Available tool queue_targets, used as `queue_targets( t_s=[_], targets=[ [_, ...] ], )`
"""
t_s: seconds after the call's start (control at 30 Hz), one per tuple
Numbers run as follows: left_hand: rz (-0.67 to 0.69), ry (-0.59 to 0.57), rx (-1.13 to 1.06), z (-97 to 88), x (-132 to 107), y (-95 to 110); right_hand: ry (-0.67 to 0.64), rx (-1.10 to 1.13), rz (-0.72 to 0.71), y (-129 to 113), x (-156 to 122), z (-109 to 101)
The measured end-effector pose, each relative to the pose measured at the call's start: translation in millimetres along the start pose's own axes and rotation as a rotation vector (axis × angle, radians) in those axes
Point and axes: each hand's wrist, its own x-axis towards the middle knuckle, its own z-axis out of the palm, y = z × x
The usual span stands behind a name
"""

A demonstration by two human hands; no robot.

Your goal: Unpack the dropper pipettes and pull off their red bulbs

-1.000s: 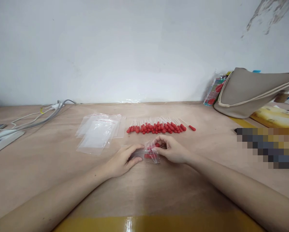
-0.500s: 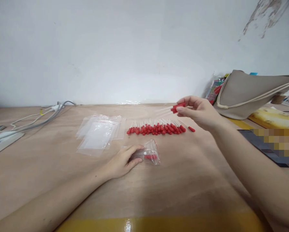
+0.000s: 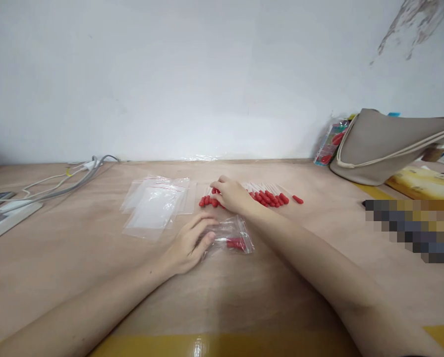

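Filling the upper half, a pale wall point(image 3: 207, 79) with brownish smears at upper right stands behind a light brown surface point(image 3: 214, 297) edged in yellow nearest the viewer. At far right, a taupe bag point(image 3: 378, 144) with a cream cord sits against the wall, beside a yellow package point(image 3: 426, 183). Two bare forearms come in from the lower corners. The left hand point(image 3: 190, 245) rests on the surface, its grip loose, thumb and fingers apart at the near-left end of a clear bag. The right hand point(image 3: 232, 196) is farther forward, fingers curled over a row of sticks with red tips point(image 3: 268, 197); a red tip shows between its thumb and fingers, but whether that grip is clamped cannot be told. The row lies centrally, tips toward the viewer, pale shafts toward the wall. To its left overlap several flat clear bags point(image 3: 155, 206). In front of the row lies the clear bag point(image 3: 228, 228), with red pieces point(image 3: 236, 243) inside. Smallest is a single red tip point(image 3: 298, 199), just right of the row.
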Motion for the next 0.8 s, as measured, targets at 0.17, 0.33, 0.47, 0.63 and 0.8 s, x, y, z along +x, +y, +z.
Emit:
queue_targets(
  t_s=[0.17, 0.33, 0.47, 0.63, 0.8],
  targets=[
    [-0.184, 0.244, 0.127, -1.0, 13.6, -22.7, 0.002, -0.053, 0.014, -1.9, -9.5, -12.4],
    [-0.176, 0.196, 0.167, -5.8, 39.7, -45.2, 0.128, 0.140, 0.061, 2.0, -40.4, -21.6],
    [-0.138, 0.127, 0.178, -5.2, 63.7, -53.9, 0.197, 0.301, 0.076, 11.7, -81.2, -19.7],
    [-0.073, 0.233, 0.171, 2.5, 68.0, -38.1, 0.005, 0.453, 0.112, 18.9, -115.6, -22.6],
    [0.107, -0.061, -0.009, -0.1, 28.6, 5.1, -0.165, 0.536, -0.018, 16.3, -118.9, -27.4]
  ],
)
